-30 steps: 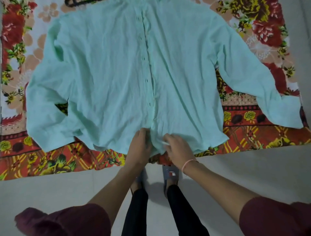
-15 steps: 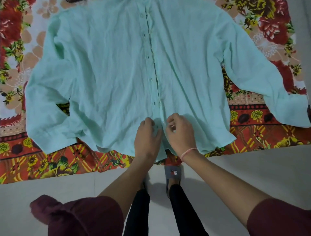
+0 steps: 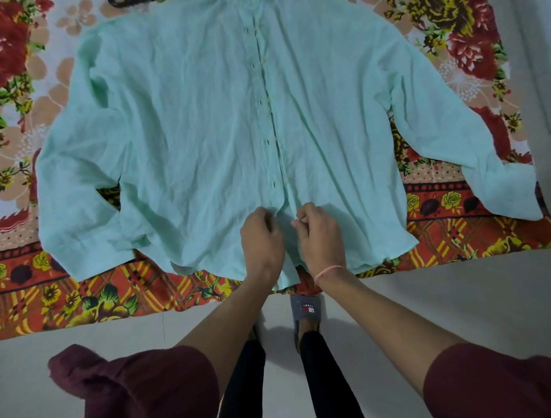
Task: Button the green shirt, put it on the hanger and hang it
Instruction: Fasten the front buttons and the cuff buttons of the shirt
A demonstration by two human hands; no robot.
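Observation:
A pale green shirt (image 3: 185, 143) lies front-up and spread flat on a floral bedsheet, sleeves out to both sides, hem toward me. Its front placket (image 3: 269, 119) runs down the middle with several buttonholes showing. My left hand (image 3: 262, 238) pinches the left front edge low on the placket. My right hand (image 3: 320, 235) pinches the right front edge just beside it, a small gap between the hands. A dark hanger (image 3: 125, 2) peeks in at the top edge, mostly out of frame.
The red, orange and yellow floral bedsheet (image 3: 89, 298) covers the bed and ends at its near edge. Pale floor (image 3: 447, 298) lies below it. My feet in grey slippers (image 3: 305, 310) stand at the bed's edge. A pale wall or surface borders the right side.
Both hands have moved from the hem up the placket to a spot just below the lowest visible buttonhole. The shirt stays spread in place.

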